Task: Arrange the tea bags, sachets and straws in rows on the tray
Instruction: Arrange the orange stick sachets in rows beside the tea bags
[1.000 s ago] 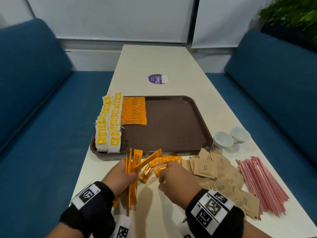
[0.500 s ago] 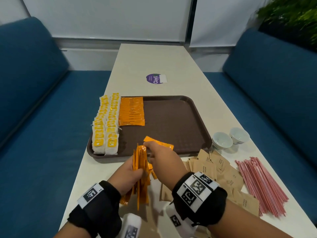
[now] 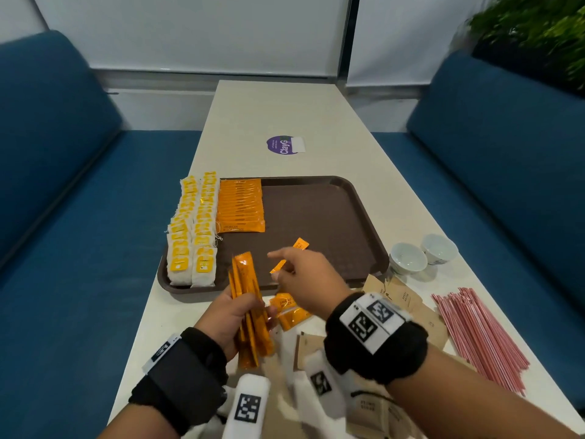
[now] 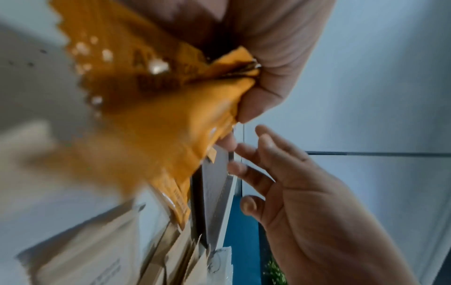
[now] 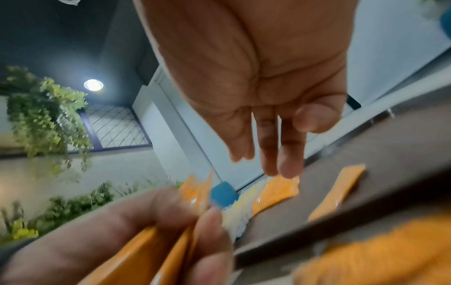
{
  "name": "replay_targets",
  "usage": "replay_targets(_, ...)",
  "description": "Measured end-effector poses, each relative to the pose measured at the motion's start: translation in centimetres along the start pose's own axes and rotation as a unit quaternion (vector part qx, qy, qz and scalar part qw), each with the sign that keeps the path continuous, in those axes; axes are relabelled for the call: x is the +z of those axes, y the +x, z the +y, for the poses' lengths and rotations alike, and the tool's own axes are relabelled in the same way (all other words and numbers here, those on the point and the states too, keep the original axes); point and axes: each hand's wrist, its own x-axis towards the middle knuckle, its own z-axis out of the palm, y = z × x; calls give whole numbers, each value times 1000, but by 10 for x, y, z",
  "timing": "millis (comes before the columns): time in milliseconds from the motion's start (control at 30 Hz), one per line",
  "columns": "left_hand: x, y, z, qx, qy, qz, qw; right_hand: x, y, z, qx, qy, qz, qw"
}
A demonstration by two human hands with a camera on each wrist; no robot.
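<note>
Orange foil stick sachets (image 3: 250, 308) are bunched in the grasping left hand (image 3: 229, 318). The right hand (image 3: 308, 277) has straight fingers and holds nothing, above one loose orange sachet (image 3: 289, 255) on the brown plastic tray (image 3: 319, 213).

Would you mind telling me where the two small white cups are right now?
In the head view, the two white cups stand side by side on the table, just off the brown tray's near right corner, beyond the pink straws.

The right hand (image 3: 311, 280) hides the middle of the loose orange sachet (image 3: 300, 244).
</note>
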Motion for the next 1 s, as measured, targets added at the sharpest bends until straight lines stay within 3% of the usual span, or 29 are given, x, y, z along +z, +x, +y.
replay_targets(100, -6, 2, 3, -6, -15, 23, 1000, -25, 23, -5, -21, -180, -21, 983)
replay_targets(200, -12, 1, 3, 6, -7, 29, 1000, -32, 56, -7, -35, -326, -87, 941)
replay_targets(333, -14, 0, -2, 8, 19, 34, 999, -20, 84, 5, 7, -419, -167, 893)
replay_targets(533, -14, -1, -7, 14, 17, 41, 999, -11, 90, 23, 44, -434, -142, 889)
replay_targets(633, -11, 0, -6, 33, 7, 51, 998, -20, 79, 14, 44, -371, -110, 921)
replay_targets(733, -6, 2, -3, 78, 4, 60, 995, -28, 53, -8, -13, -273, -57, 960)
replay_targets(867, 6, 3, 2, 123, -18, 35, 992, -13, 11, -35, -79, -197, -89, 973)
replay_targets(1000, 9, 4, 2, 106, -41, 55, 992, -4, -5, -27, -94, -171, -125, 973)
